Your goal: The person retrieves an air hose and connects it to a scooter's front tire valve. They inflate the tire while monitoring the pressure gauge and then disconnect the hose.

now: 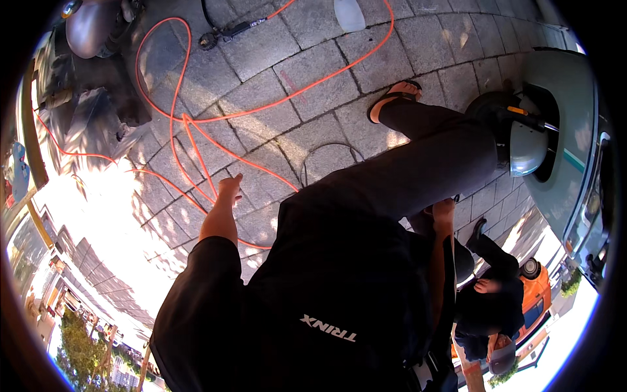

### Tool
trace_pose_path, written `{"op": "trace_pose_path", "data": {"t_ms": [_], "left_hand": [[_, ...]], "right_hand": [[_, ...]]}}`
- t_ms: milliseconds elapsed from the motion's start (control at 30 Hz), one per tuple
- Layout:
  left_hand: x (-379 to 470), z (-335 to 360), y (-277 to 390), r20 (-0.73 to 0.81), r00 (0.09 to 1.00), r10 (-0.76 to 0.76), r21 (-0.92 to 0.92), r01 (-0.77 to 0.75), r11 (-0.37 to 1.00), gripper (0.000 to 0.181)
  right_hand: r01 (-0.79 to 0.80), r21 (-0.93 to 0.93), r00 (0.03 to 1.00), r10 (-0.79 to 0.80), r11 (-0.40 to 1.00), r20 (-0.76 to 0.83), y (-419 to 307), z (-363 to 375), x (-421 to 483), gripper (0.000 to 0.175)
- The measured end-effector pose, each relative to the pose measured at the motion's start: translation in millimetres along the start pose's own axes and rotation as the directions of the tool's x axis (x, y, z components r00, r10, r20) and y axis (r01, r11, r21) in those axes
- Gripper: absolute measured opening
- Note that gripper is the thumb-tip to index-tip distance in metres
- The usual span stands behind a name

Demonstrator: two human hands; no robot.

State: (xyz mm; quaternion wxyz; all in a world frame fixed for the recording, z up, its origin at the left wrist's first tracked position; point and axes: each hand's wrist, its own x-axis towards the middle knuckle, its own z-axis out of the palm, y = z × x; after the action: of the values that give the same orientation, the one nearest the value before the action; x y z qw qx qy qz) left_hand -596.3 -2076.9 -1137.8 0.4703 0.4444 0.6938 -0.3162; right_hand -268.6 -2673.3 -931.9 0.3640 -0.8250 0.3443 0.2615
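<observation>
My left hand hangs over the paving beside an orange air hose. Its fingers are partly curled and apart, and nothing shows in it. My right hand is low at my right thigh, below the bent leg in dark trousers. A small dark tip shows beside that hand; whether I hold it cannot be told. To the right stands a pale green vehicle with an open wheel arch, a rounded grey-green fender and an orange-and-black handle before it.
Hose loops cross the stone paving. A tyre inflator gauge and a whitish plastic piece lie ahead. A thin dark loop lies near my leg. Another person is close on my right, before an orange car.
</observation>
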Motion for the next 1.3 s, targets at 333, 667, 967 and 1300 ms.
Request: {"op": "trace_pose_path", "data": {"t_ms": [333,667,967,1300], "left_hand": [[65.7,160.9,15.1,0.116,0.985,-0.129,-0.31,0.16,0.937,0.05],[26.6,146.4,37.9,0.0,1.0,0.031,0.013,-0.031,0.999,0.037],[14.4,152.8,51.0,-0.084,0.991,0.103,-0.117,-0.112,0.987,0.042],[-4.2,-44.1,162.0,-0.239,0.97,-0.038,-0.836,-0.186,0.516,0.051]], "right_hand": [[0.088,-0.119,0.995,-0.093,0.989,-0.038,-83.0,-13.5,-36.4,0.029],[0.075,-0.208,0.995,-0.087,0.975,-0.05,-77.6,-29.5,-52.6,0.033],[0.089,-0.223,0.985,-0.119,0.971,-0.124,-75.3,-50.8,-61.5,0.038],[0.151,-0.205,0.987,-0.16,0.967,-0.029,-61.0,-44.8,-21.8,0.037]]}}
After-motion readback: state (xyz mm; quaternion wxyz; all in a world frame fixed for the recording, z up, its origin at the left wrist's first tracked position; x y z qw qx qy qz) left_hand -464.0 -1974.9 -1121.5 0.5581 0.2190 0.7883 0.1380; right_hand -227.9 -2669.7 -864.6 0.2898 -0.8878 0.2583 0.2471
